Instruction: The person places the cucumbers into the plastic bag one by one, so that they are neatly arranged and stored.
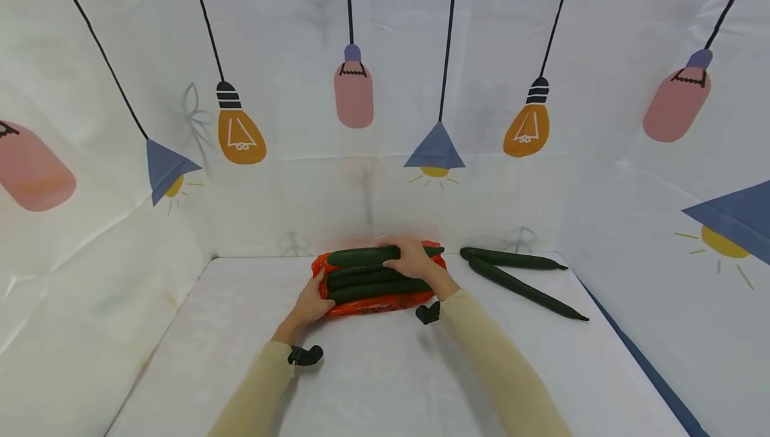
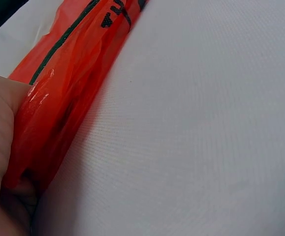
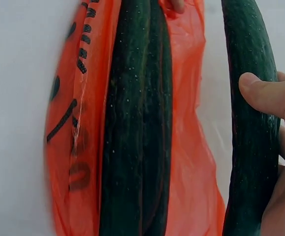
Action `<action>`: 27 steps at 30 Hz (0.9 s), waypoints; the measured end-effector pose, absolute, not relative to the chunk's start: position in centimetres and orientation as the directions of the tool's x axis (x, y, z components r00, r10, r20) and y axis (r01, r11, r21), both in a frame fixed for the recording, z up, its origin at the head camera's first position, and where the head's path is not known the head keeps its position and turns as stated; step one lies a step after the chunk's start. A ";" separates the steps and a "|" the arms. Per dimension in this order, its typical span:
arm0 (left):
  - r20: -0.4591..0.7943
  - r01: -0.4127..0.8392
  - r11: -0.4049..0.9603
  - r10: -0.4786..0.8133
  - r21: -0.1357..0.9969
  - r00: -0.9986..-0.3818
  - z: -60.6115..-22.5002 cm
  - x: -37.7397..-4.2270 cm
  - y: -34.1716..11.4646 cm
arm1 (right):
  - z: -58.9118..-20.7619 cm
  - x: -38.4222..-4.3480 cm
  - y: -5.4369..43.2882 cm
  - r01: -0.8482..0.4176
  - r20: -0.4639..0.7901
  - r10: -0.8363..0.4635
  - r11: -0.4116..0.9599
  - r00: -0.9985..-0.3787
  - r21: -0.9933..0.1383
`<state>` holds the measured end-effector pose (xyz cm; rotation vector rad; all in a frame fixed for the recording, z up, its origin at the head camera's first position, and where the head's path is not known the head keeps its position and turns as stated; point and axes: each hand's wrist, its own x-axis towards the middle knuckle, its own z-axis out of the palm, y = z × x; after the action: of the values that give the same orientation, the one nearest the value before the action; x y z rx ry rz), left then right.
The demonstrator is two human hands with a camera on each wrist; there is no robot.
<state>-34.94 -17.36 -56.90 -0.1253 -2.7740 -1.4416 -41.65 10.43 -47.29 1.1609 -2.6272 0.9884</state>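
A red plastic bag point(image 1: 375, 305) with black print lies at the back of the white table, its opening facing up. Dark green cucumbers point(image 1: 375, 291) lie side by side in it, also visible in the right wrist view. My right hand point(image 1: 414, 260) grips another cucumber point(image 3: 253, 147), thumb on one side and fingers round the other. That cucumber is over the bag's far side, apart from the others. At the bag's left end my left hand point(image 1: 311, 302) pinches the red plastic point(image 2: 58, 113); its fingertips are partly hidden under the film.
Two loose cucumbers, one along the back point(image 1: 511, 258) and one slanting forward point(image 1: 526, 288), lie to the right of the bag. A white sheet wall point(image 1: 385, 203) printed with lamps rises behind the table point(image 1: 373, 377) and at both sides.
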 end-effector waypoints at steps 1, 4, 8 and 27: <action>0.048 0.077 0.572 0.065 0.817 -0.997 -56.9 -34.9 -17.4 | -47.3 -41.7 10.2 -0.696 0.337 -0.631 0.493 -0.699 -0.522; 0.048 0.077 0.572 0.066 0.817 -0.997 -56.8 -34.9 -17.4 | -47.6 -42.0 9.8 -0.720 0.347 -0.650 0.484 -0.676 -0.497; 0.046 0.075 0.586 0.064 0.807 -0.997 -56.8 -34.9 -17.3 | -48.0 -42.1 9.4 -0.743 0.364 -0.663 0.475 -0.654 -0.471; 0.087 0.105 0.570 0.059 0.815 -0.994 -57.0 -35.0 -17.3 | -48.9 -42.5 8.5 -0.610 0.228 -0.586 0.614 -0.777 -0.501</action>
<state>-35.03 -17.33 -57.00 -0.1434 -2.7396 -1.4265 -42.47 8.49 -48.92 1.0326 -2.7844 0.8881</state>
